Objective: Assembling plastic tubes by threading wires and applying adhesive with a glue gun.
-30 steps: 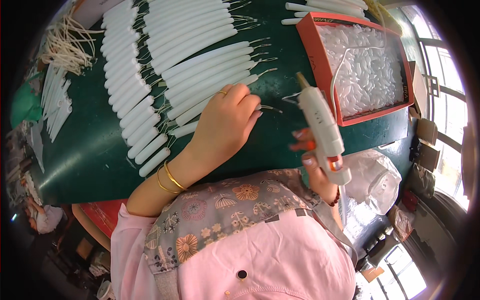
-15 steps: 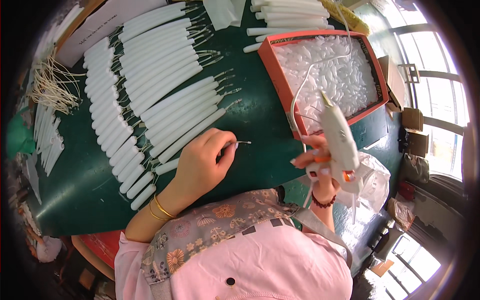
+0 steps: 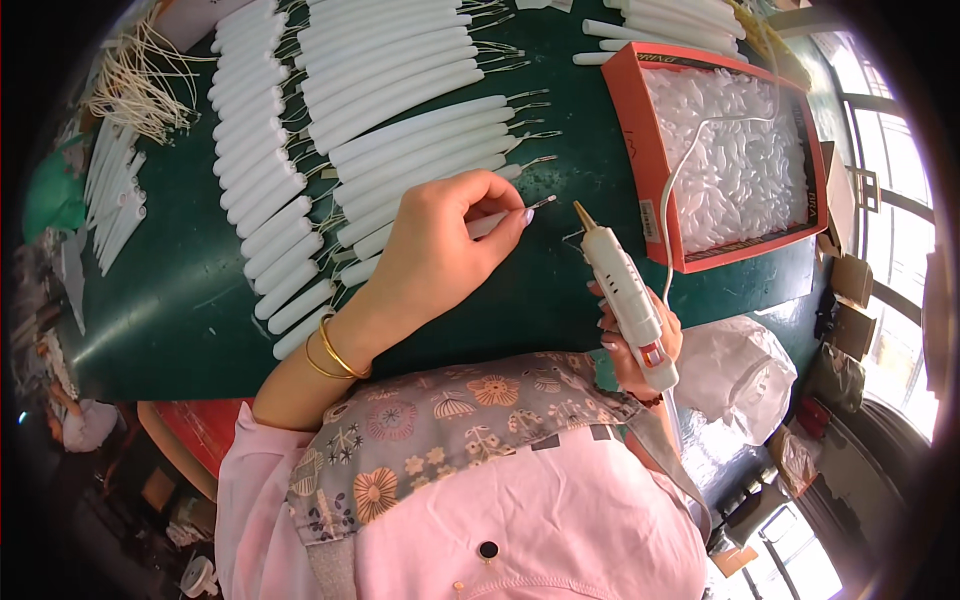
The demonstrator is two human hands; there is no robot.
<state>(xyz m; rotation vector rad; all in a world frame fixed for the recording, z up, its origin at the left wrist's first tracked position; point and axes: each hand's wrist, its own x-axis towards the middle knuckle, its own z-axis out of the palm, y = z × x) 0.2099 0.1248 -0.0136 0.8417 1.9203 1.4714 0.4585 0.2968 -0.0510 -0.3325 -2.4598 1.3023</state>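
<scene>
My left hand (image 3: 440,235) is closed in a pinch on a white candle-like tube (image 3: 486,224). A thin wire lead (image 3: 545,202) with a small tip sticks out past the fingertips, while the hand covers most of the tube. Just right of that lead, a white hot glue gun (image 3: 628,300) points its nozzle up and left, apart from the wire tip. My right hand (image 3: 660,340) is wrapped round the gun's handle. Beneath and beyond my left hand lie rows of similar white tubes (image 3: 400,80), wire ends facing right.
Right of the glue gun stands a red box (image 3: 640,150) filled with translucent flame-shaped pieces (image 3: 730,150). The gun's white cord (image 3: 690,150) runs across it. More white tubes (image 3: 670,30) lie behind the box. Bundled pale wires (image 3: 145,90) sit at the far left of the green table (image 3: 160,310).
The glue gun has swung left and tilted, bringing its nozzle near the wire lead. The view has shifted, so the table's contents appear higher and further right. Both hands keep their holds.
</scene>
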